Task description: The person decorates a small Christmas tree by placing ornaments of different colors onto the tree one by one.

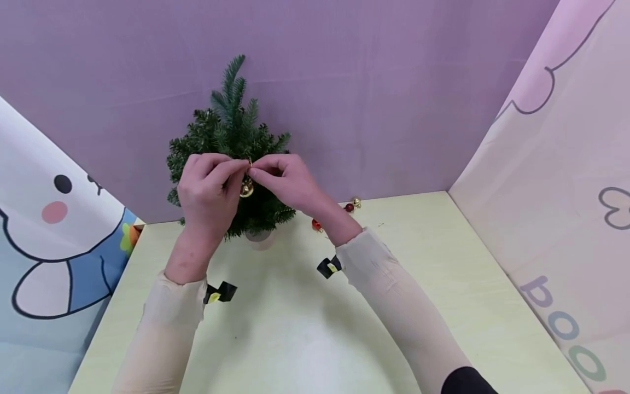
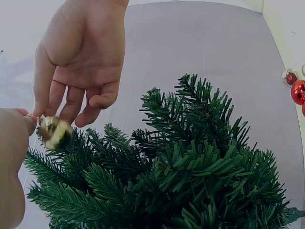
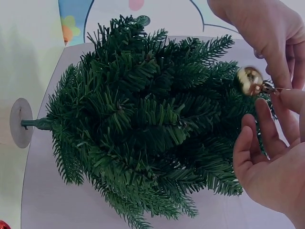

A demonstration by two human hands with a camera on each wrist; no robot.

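A small green Christmas tree [image 1: 231,128] stands at the back of the table. In front of its branches hangs a shiny gold Christmas ball [image 1: 247,190] with a thin loop at its top. My left hand [image 1: 209,189] pinches that loop between thumb and forefinger. From the other side, my right hand [image 1: 290,180] also pinches the loop, its fingertips meeting the left ones. In the right wrist view, the gold ball [image 3: 249,81] has a metal cap and lies close to the upper branches; whether it touches them I cannot tell. The loop's end is hidden by fingertips.
A red ball [image 1: 316,224], a smaller dark red ball [image 1: 349,207] and a gold ornament [image 1: 356,202] lie at the table's back edge, right of the tree. The tree's round base [image 3: 21,123] rests on the pale table. A purple cloth [image 1: 394,98] hangs behind; printed cloths flank both sides.
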